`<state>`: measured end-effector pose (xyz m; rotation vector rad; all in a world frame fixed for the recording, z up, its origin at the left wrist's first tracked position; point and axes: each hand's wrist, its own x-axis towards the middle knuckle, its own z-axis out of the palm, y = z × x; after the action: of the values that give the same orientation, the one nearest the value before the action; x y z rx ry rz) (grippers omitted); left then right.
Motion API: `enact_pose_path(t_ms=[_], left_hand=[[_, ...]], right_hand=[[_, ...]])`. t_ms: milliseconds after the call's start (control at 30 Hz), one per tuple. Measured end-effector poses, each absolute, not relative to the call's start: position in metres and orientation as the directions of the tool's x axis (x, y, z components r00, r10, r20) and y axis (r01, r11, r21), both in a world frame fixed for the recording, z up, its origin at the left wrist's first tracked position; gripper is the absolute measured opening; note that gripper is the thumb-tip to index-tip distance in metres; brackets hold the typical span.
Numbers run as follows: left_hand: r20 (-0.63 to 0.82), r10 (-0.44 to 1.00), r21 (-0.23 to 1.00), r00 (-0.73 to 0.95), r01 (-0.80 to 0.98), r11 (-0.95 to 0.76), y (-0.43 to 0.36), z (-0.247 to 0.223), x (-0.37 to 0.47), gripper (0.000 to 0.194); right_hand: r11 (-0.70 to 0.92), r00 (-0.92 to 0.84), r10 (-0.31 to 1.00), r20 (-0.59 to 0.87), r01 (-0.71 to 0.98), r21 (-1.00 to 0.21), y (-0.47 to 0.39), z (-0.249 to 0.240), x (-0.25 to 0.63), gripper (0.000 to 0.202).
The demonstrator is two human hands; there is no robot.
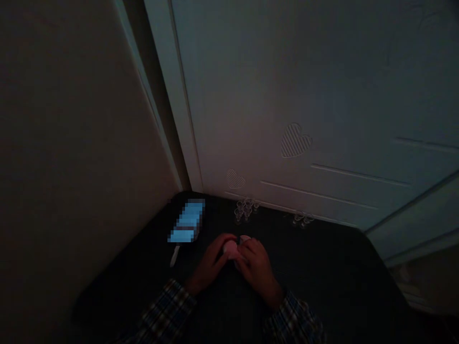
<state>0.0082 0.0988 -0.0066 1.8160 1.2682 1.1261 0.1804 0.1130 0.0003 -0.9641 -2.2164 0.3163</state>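
Note:
Low in the dim view, my two hands meet over a dark table. Between them is a small pink round piece (231, 249), its exact kind unclear in the poor light. My left hand (214, 255) curls its thumb and fingers around the piece's left side. From the right, my right hand (257, 262) presses its bent fingers against it. A second pink part (245, 238) shows just behind, partly covered by my right fingers; I cannot tell whether the two are joined.
Small clear stemmed cups (246, 209) stand grouped at the table's back edge, with a few more cups (303, 220) farther right. A lit, blurred screen (187, 222) lies to the left, near a white strip (174, 256). A pale panel with heart reliefs (296, 141) rises behind the table (344, 277).

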Motion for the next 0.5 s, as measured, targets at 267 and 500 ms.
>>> enact_pose_path(t_ms=[267,500], left_hand=[[0.327,0.937,0.897,0.122,0.271,-0.349,0.105,0.001,0.01,0.028],[0.261,0.956,0.942,0.131,0.182,-0.282,0.102,0.003,0.007,0.028]], right_hand=[[0.631,-0.388,0.768,0.509,0.595,-0.498,0.102,-0.005,0.157,0.015],[0.622,-0.388,0.781,0.49,0.552,-0.555,0.101,-0.006,0.156,0.012]])
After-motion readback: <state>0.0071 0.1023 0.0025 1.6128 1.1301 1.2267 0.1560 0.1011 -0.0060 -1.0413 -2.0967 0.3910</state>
